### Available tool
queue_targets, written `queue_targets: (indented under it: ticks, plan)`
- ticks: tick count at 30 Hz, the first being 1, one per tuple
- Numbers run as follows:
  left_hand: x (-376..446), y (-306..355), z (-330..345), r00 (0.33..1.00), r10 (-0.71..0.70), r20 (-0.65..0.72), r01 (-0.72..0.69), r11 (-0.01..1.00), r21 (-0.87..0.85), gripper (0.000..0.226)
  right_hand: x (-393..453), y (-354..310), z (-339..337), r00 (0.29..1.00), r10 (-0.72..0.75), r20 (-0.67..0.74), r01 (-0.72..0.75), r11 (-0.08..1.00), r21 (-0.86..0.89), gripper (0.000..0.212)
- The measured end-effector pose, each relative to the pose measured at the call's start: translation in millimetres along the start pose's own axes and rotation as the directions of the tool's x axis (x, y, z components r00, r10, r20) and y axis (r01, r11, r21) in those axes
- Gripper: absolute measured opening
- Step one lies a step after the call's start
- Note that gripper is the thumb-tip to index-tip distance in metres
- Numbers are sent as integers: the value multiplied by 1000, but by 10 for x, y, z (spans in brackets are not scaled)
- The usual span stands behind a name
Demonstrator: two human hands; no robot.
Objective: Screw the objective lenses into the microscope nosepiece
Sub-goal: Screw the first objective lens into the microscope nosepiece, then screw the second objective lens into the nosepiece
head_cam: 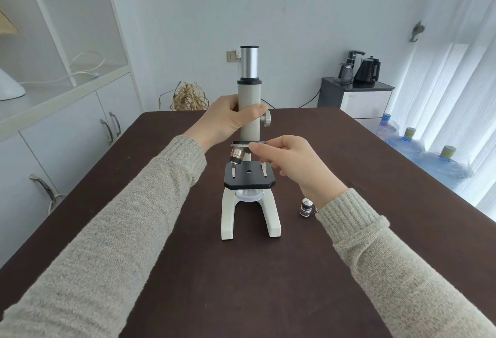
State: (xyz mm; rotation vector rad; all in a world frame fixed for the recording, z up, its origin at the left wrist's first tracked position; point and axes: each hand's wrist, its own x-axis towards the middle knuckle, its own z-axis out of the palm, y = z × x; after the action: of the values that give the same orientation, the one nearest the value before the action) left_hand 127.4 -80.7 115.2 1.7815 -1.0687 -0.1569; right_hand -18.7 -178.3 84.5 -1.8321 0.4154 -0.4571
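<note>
My left hand [228,120] grips the tube [250,112]; my right hand [292,160] pinches the nosepiece [243,145] rim. One lens [236,157] is mounted; another [306,207] waits on the table [241,284]. Next, I judge, turning an empty port forward.
</note>
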Motion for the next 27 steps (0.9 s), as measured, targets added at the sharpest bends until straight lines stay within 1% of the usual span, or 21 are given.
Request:
queue_targets:
  ticks: [4, 6, 8, 11, 12, 15, 16, 19, 22, 27]
  plan:
    - [-1, 30, -26, 999, -7, 36, 6, 1000, 28, 59, -2, 18, 9, 1000, -2, 8, 2, 1000, -5, 43]
    - [-13, 49, -32, 999, -15, 50, 13, 999, 34, 59, -18, 26, 14, 1000, -5, 7, 5, 1000, -9, 44]
    - [-32, 57, -27, 999, -16, 48, 15, 1000, 19, 52, -41, 33, 8, 1000, -4, 5, 4, 1000, -6, 45]
    - [-78, 44, -41, 1000, -1, 1, 1, 1000, -22, 41, -79, 42, -22, 1000, 6, -12, -6, 1000, 19, 48]
    - [-111, 23, -65, 1000, 1, -23, -2, 999, -35, 44, -92, 47, -37, 1000, 3, -22, -2, 1000, 23, 48]
    - [-264, -56, -168, 994, 4, -105, -9, 999, -50, 61, -130, 57, -91, 999, -32, -40, 33, 999, 8, 43]
    - [-342, -72, -199, 992, 5, -126, -11, 999, -46, 59, -146, 57, -110, 998, -47, -42, 47, 999, -1, 40]
    - [-595, -93, -264, 979, 28, -203, -36, 999, -36, 43, -211, 60, -160, 994, -98, -50, 98, 995, -16, 28]
    - [-823, -97, -319, 962, 50, -267, -49, 999, 12, 29, -303, 81, -204, 989, -146, -31, 144, 989, -42, 21]
    - [-1202, -46, -287, 967, 66, -248, -55, 997, 50, 22, -446, 204, -278, 981, -192, 14, 192, 977, -86, 17]
